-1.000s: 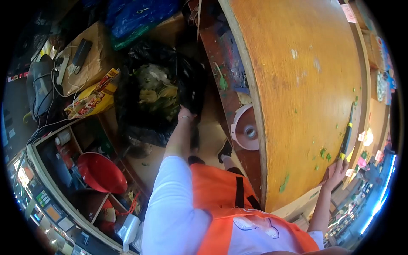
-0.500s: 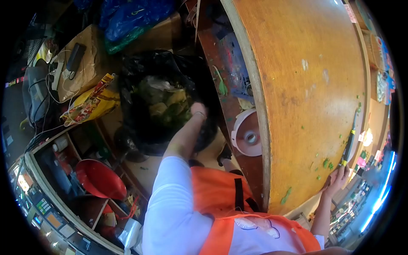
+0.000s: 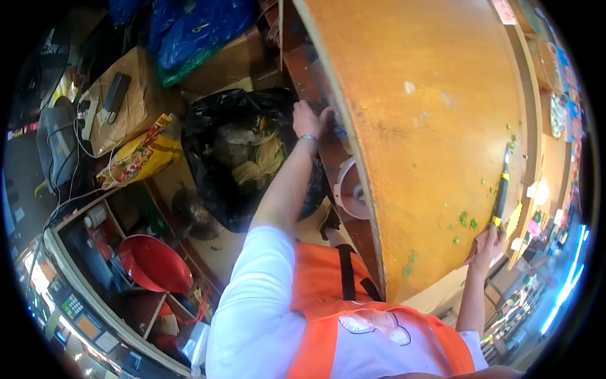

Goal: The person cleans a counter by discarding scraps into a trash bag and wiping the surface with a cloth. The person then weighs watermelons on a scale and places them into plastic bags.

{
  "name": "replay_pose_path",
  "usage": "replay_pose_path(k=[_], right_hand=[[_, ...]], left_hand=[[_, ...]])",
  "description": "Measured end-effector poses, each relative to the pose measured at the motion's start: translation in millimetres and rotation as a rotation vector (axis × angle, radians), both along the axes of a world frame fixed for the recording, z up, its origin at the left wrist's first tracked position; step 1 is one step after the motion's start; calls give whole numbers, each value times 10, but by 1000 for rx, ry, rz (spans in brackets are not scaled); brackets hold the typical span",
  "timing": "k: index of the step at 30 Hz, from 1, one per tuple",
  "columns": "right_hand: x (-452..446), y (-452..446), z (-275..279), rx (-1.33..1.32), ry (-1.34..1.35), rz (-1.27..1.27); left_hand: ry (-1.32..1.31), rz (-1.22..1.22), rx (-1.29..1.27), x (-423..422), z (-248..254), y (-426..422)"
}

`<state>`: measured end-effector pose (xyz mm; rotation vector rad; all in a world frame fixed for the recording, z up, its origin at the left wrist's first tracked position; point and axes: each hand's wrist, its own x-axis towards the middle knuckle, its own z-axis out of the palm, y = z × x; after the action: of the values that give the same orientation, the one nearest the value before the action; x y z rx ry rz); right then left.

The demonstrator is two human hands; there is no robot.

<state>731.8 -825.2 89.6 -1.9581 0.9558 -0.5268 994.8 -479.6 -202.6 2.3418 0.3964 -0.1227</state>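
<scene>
My left hand [image 3: 307, 121] is over the side of the bin beside the wooden counter, its thumb spread from the fingers, which point toward the shelf under the counter. Nothing shows in it. Below and left of it, a black bin bag [image 3: 211, 202] stands open with pale and green vegetable scraps [image 3: 262, 161] inside. On the counter's right side my right hand [image 3: 488, 244] is closed around the end of a knife [image 3: 502, 189] with a black and yellow handle. The knife lies along the counter, blade pointing away. Chopped green bits [image 3: 464, 220] lie near it.
The wooden counter [image 3: 429, 158] fills the right. A pinkish-white round plastic part [image 3: 344, 196] sits on the shelf below it. To the left are a red bowl [image 3: 154, 264], a yellow bag [image 3: 142, 155], a cardboard box [image 3: 136, 95] and loose cables. Blue plastic bags [image 3: 202, 31] lie behind the bin.
My left hand has moved up and out of the bin bag toward the shelf, its thumb now spread. My right hand stays at the knife's handle. The view has shifted slightly.
</scene>
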Motion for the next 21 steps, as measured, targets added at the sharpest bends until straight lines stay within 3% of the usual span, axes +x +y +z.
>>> replay_pose_path(k=[2, 3, 6, 9, 12, 15, 16, 17, 18, 20, 21], right_hand=[[-89, -132, -58, -1, 19, 13], [-51, -79, -41, -42, -12, 29], [27, 6, -52, -169, 9, -5], [15, -30, -58, -54, -78, 29], [37, -24, -49, -87, -56, 29], [6, -57, -73, -122, -47, 64], [-23, -98, -113, -123, -47, 73], [-40, -115, -176, -51, -44, 57], [-66, -134, -196, -120, -45, 50], [-42, -93, -212, -374, -17, 60], [-12, -5, -157, -267, -50, 22]], left_hand=[[-31, -118, -15, 2, -283, 1], [87, -261, -97, -18, -447, 83], [64, -409, 198, -307, -309, 125], [147, -610, 302, -371, -3, 174], [98, -834, 304, -358, -408, 242], [255, -768, 335, -437, 137, 342], [240, -529, 193, -553, -467, 449], [104, -443, 214, -716, -614, 638], [387, -608, 325, -800, -343, 755], [464, -410, 214, -1182, -287, 1052], [321, -343, 156, -1411, -332, 1214]])
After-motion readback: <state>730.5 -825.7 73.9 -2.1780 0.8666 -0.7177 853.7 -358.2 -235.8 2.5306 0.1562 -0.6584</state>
